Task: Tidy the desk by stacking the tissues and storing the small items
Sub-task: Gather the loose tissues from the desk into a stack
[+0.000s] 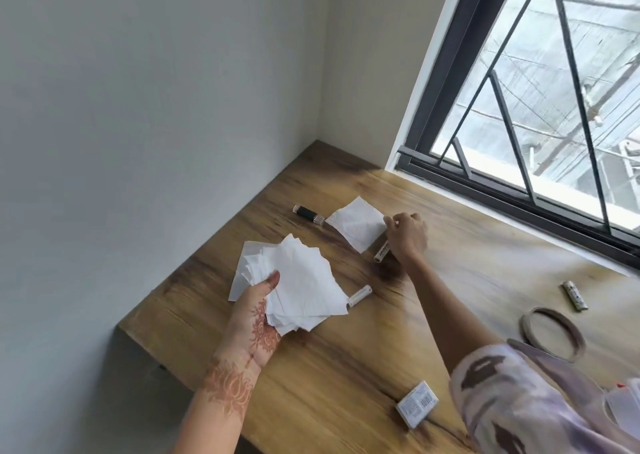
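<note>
small box [417,404]: laid flat near the front edge of the desk [329,384], barcode face up, just beside the patterned sleeve [512,394].
ring [553,334]: 1 pale hoop, laid flat on the right part of the desk, its near side covered by the sleeve.
left hand [256,315]: held palm-up over the left part of the desk. The stack of tissues [298,287] is gripped, with the thumb pressed on top and the fingers hidden underneath.
stack of tissues: white squares, loosely aligned with corners fanned out, carried in the left hand above the wood. A larger pale sheet is seen behind its left edge.
tube 1 [359,295]: a short white tube, laid on the desk just beside the stack's right corner. Contact cannot be told.
tube 2 [575,295]: laid alone at the far right, beyond the ring.
tube 3 [381,252]: a labelled tube, seen poking out from under the heel of the right hand [407,235]. Whether it is held cannot be told.
right hand: stretched forward. The right corner of the single tissue [356,223] is pinched between thumb and fingertips.
single tissue: spread flat on the desk beyond the stack, between the black stick [308,214] and the right hand.
black stick: small, with pale ends, laid just beside the single tissue's left corner.
window [536,90]: barred, set along the far right edge of the desk.
</note>
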